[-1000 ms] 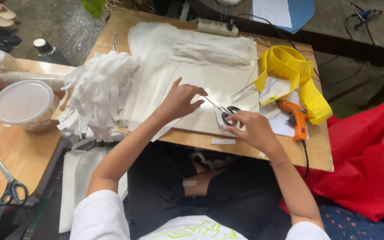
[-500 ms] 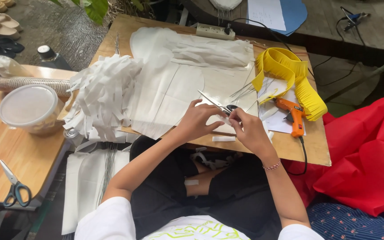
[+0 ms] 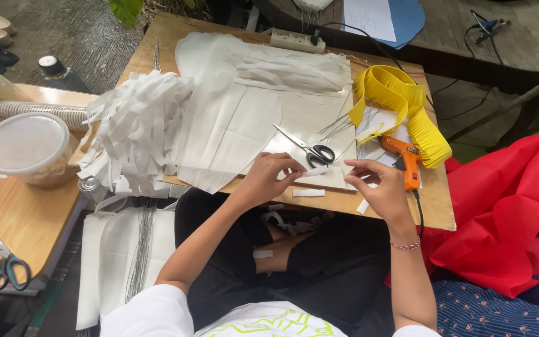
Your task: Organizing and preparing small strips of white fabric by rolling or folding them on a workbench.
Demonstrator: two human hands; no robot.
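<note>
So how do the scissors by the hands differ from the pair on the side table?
The black-handled scissors lie on the main board beside the left hand and right hand, blades pointing up-left. The blue-handled scissors lie on the low side table, far from both hands, and look bulkier. Both lie flat, unheld.

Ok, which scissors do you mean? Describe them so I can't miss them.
On the low wooden table covered in white sheets, look just beyond the two hands. The black-handled scissors lie there beside the orange glue gun. The other pair, blue-handled, lies on the side table at far left.
</note>
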